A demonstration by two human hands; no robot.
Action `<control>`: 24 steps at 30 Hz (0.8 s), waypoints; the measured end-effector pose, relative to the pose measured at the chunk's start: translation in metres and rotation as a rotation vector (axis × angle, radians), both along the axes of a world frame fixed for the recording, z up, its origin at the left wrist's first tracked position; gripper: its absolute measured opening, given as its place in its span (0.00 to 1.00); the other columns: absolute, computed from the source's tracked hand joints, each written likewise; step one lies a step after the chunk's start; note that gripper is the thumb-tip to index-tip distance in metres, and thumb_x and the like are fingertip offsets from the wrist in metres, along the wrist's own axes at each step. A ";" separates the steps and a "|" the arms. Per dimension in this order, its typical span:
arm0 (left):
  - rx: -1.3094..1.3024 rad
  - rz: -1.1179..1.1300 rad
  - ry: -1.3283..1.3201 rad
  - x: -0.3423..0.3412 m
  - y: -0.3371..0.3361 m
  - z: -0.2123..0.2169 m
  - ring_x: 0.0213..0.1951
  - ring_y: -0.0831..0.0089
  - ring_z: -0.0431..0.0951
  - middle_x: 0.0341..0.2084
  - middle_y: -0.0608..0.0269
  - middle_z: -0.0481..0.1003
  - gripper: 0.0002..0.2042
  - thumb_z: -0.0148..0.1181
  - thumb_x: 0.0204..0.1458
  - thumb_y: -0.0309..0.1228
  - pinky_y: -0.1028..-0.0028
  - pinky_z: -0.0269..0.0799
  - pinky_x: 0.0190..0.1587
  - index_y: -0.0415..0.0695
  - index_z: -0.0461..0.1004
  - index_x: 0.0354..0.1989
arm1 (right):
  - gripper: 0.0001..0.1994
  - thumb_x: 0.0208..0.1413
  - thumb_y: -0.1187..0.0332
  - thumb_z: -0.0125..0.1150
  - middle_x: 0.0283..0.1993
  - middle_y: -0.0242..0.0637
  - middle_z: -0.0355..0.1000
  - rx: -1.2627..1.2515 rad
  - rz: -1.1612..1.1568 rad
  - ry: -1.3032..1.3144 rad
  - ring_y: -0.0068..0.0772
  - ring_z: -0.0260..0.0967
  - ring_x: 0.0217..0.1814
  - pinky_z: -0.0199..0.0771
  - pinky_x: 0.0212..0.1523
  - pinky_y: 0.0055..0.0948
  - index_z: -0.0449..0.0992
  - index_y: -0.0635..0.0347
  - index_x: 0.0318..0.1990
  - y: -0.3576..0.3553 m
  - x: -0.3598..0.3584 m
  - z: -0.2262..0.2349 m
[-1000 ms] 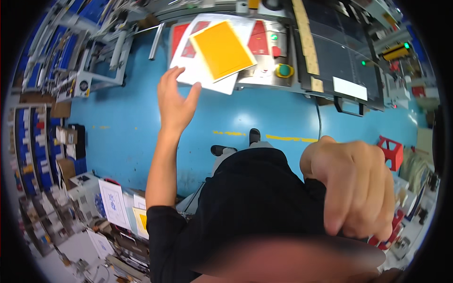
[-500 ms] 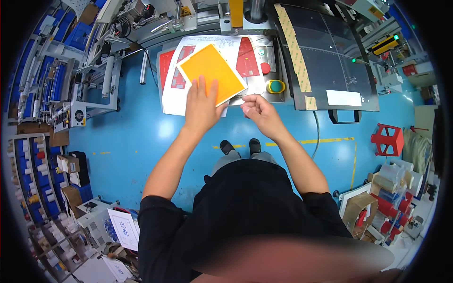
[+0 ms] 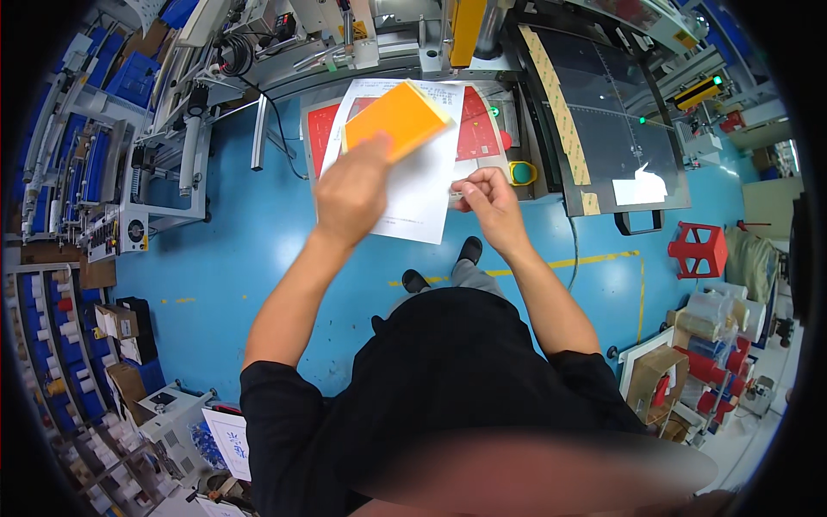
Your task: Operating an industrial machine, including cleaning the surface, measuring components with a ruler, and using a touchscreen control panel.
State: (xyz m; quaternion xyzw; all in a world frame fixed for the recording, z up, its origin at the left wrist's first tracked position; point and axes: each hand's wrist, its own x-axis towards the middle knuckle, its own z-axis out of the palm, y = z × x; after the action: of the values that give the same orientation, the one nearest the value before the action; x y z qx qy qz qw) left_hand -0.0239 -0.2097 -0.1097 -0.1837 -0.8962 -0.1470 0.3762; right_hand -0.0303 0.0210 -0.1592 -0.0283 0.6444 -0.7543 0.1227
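Note:
My left hand [image 3: 351, 189] is closed on the lower left of an orange sheet with a pale border [image 3: 401, 121], which is tilted. Beneath it lies a white printed paper [image 3: 418, 198], its lower end reaching past the bench edge. Red printed sheets [image 3: 476, 129] with pale margins show on both sides of that paper. To the right of the paper, my right hand [image 3: 491, 207] has thumb and forefinger pinched together near the red sheet's lower edge. What sits between those fingertips is too small to make out.
Right of the sheets are a green button in a yellow surround [image 3: 522, 173] and a partly covered red button. Farther right stands a dark machine plate [image 3: 594, 112] with a tape strip and handle. A red stool [image 3: 698, 250] is on the blue floor; machinery [image 3: 129, 172] fills the left.
The orange sheet has been tilted up and shifted, uncovering more of the white paper. My left hand went from lying flat on it to gripping it. My right fingers have closed into a pinch.

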 end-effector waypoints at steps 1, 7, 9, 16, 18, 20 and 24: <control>0.053 0.047 -0.008 0.000 -0.009 0.009 0.34 0.60 0.81 0.36 0.52 0.80 0.13 0.60 0.50 0.22 0.69 0.76 0.39 0.42 0.76 0.46 | 0.10 0.60 0.69 0.56 0.37 0.36 0.73 0.065 0.026 -0.008 0.21 0.70 0.35 0.72 0.39 0.22 0.65 0.64 0.44 -0.002 0.002 -0.003; 1.041 0.324 -0.056 0.021 -0.059 0.046 0.37 0.72 0.78 0.35 0.58 0.77 0.15 0.49 0.64 0.35 0.74 0.73 0.42 0.35 0.72 0.49 | 0.17 0.57 0.64 0.62 0.38 0.38 0.72 0.411 0.047 0.091 0.24 0.71 0.37 0.72 0.39 0.23 0.65 0.67 0.46 -0.004 0.014 -0.029; 1.568 -0.001 -0.049 0.030 -0.080 0.031 0.46 0.65 0.76 0.47 0.52 0.73 0.18 0.45 0.65 0.34 0.69 0.72 0.50 0.32 0.63 0.56 | 0.20 0.56 0.65 0.64 0.36 0.38 0.72 0.333 0.034 -0.053 0.25 0.71 0.37 0.73 0.39 0.23 0.63 0.68 0.47 -0.013 0.018 -0.030; 2.258 -0.263 -0.214 0.077 -0.112 -0.043 0.57 0.59 0.70 0.56 0.49 0.68 0.20 0.44 0.63 0.29 0.61 0.69 0.59 0.35 0.58 0.62 | 0.16 0.54 0.75 0.62 0.27 0.30 0.70 -0.189 0.080 -0.262 0.21 0.68 0.30 0.68 0.31 0.21 0.65 0.67 0.47 -0.023 0.026 -0.013; 2.311 -0.346 -0.255 0.099 -0.111 -0.045 0.58 0.56 0.70 0.56 0.49 0.68 0.22 0.46 0.59 0.25 0.60 0.68 0.60 0.35 0.58 0.62 | 0.12 0.55 0.75 0.59 0.26 0.29 0.68 -0.197 0.088 -0.323 0.20 0.65 0.28 0.66 0.31 0.19 0.69 0.66 0.47 -0.011 0.030 -0.021; 2.310 -0.300 -0.270 0.115 -0.099 -0.036 0.50 0.56 0.77 0.51 0.50 0.73 0.20 0.49 0.57 0.27 0.62 0.74 0.54 0.35 0.63 0.58 | 0.10 0.58 0.73 0.55 0.30 0.30 0.70 -0.285 0.161 -0.508 0.21 0.67 0.33 0.68 0.37 0.21 0.72 0.64 0.46 0.008 0.030 -0.059; 2.362 -0.277 -0.322 0.160 -0.083 -0.079 0.48 0.55 0.77 0.49 0.46 0.74 0.21 0.52 0.55 0.30 0.59 0.73 0.53 0.32 0.65 0.56 | 0.08 0.62 0.72 0.49 0.46 0.35 0.72 -0.151 0.049 -0.367 0.27 0.68 0.50 0.67 0.55 0.30 0.71 0.62 0.45 0.006 0.043 -0.051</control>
State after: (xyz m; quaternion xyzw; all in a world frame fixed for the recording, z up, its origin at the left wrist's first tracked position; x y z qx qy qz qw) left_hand 0.1365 -0.2922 -0.1884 0.2004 -0.2171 -0.9388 0.1769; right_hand 0.0127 0.0273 -0.2103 0.0848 0.5519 -0.7897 0.2541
